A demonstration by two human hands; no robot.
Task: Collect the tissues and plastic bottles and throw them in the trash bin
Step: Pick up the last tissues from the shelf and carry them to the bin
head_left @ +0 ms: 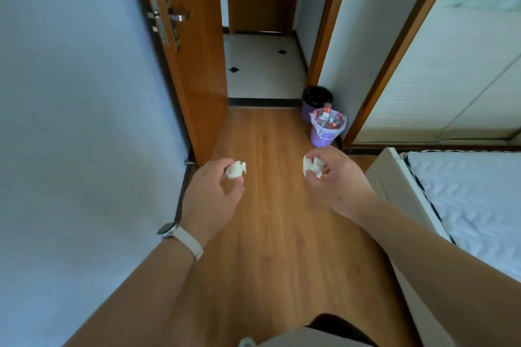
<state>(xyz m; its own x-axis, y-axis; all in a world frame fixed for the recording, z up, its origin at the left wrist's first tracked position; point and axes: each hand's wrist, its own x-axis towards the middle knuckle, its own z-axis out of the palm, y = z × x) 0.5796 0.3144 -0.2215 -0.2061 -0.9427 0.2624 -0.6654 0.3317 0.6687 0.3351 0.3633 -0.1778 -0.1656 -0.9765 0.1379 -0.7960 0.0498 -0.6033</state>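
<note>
My left hand (212, 191) grips a crumpled white tissue (235, 169) at its fingertips, above the wooden floor. My right hand (338, 180) pinches a second crumpled white tissue (312, 166). Ahead and to the right, a purple trash bin (327, 135) with a pale liner stands on the floor by the wall. Plastic bottles (327, 118) with red labels stick out of it. Just behind it stands another purple bin (308, 111) lined with a black bag.
An open wooden door (191, 65) stands on the left, with a tiled hallway (262, 65) beyond. A bed with a white mattress (465, 191) fills the right side. A wardrobe (437, 79) is behind the bins. The wooden floor (267, 234) runs between wall and bed.
</note>
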